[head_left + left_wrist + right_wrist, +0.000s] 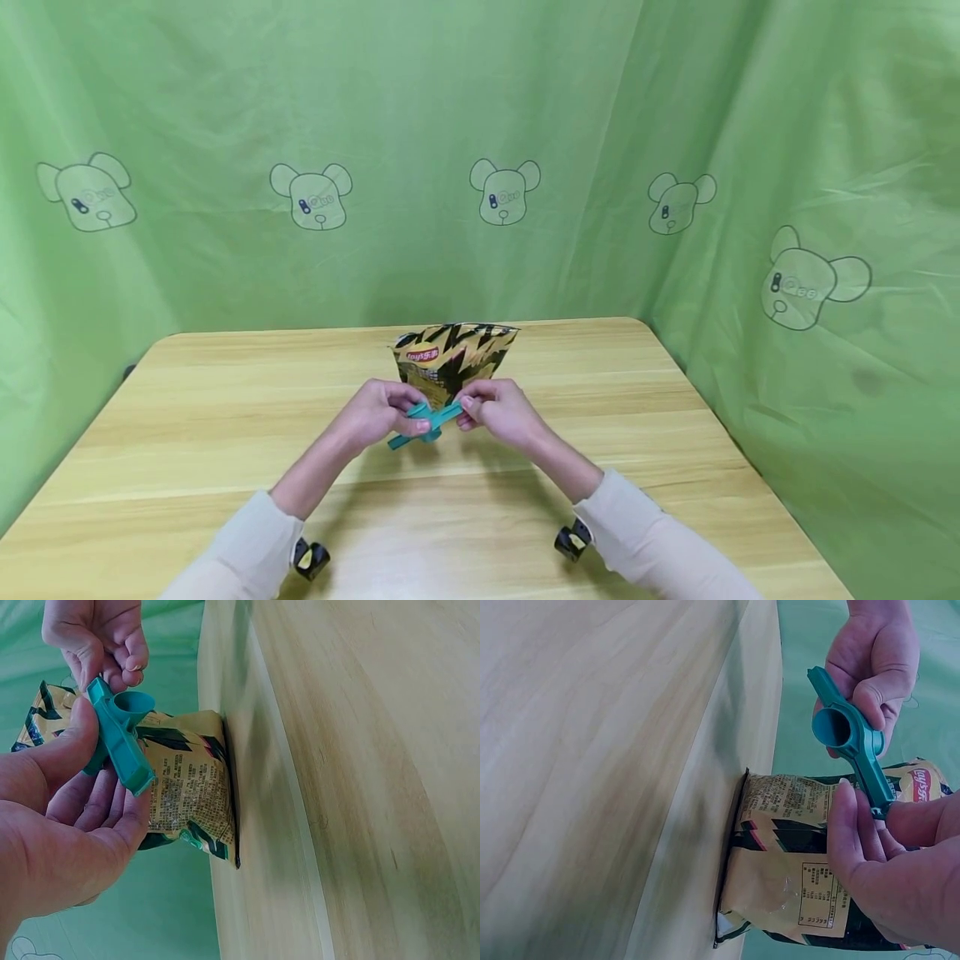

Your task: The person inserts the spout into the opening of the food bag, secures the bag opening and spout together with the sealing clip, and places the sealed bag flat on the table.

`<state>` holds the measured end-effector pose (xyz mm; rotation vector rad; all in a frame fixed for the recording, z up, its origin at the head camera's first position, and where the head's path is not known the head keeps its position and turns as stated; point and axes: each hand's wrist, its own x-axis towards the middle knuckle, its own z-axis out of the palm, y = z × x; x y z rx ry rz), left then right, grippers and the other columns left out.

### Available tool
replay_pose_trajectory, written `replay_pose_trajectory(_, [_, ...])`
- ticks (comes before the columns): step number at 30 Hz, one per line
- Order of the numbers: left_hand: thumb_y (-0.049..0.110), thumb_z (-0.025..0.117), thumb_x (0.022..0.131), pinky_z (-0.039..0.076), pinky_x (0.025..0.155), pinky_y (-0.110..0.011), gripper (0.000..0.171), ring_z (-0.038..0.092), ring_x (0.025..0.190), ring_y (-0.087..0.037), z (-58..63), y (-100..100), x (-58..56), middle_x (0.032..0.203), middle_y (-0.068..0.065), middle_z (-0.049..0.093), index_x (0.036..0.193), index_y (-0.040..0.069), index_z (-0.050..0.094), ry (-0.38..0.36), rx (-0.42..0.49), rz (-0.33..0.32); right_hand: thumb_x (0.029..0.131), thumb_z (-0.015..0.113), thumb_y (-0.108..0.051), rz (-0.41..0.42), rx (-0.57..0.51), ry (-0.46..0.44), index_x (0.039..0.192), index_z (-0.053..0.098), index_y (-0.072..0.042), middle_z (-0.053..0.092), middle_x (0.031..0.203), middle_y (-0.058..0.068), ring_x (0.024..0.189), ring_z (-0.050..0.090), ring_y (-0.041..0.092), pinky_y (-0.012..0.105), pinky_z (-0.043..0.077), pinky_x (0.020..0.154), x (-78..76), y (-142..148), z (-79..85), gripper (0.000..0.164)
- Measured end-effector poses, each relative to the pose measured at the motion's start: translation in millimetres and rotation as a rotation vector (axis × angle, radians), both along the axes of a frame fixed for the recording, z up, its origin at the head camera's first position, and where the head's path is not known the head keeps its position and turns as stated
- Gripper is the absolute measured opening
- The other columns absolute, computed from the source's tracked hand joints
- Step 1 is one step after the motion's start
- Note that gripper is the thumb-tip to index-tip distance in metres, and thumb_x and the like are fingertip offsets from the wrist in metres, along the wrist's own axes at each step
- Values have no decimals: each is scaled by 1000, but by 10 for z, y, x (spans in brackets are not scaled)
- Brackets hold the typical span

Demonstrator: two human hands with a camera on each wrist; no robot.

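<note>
A teal plastic bag clip with a round pouring spout [433,421] is held between both hands, in front of a gold and black Lay's chip bag [450,354]. My left hand [381,410] grips the clip near its middle, thumb on one side and fingers on the other. My right hand [501,410] pinches one end of the clip between thumb and fingers. In the right wrist view the hollow spout [832,727] faces the camera. The chip bag stands upright on the table, its wide top edge flat and its printed back [187,787] towards me.
The light wooden table [187,433] spreads out around the bag. Green curtains [420,100] printed with bear heads hang behind it and along both sides. Black wrist devices [572,540] hang under the sleeves.
</note>
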<state>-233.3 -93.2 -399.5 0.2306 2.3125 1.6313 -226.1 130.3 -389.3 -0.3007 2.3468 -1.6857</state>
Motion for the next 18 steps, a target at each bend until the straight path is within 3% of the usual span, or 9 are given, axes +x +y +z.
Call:
replay_pose_trajectory(13, [3,83,80,52,80,-33,27,67,81,-21,-2,20,19,90,-8,72,106,4,75,-6,2,5,99,53,-3,21,-59,-91,108,64,8,66,103,24,90,68,31,41,60,87,-20,15,-3,19])
replay_pose_trajectory(18, [3,85,78,53,78,-32,27,67,81,-21,-16,30,16,89,-8,72,103,5,76,10,-4,2,99,53,-4,-8,-59,-101,110,64,8,68,98,19,84,68,26,35,61,80,-21,13,-10,20])
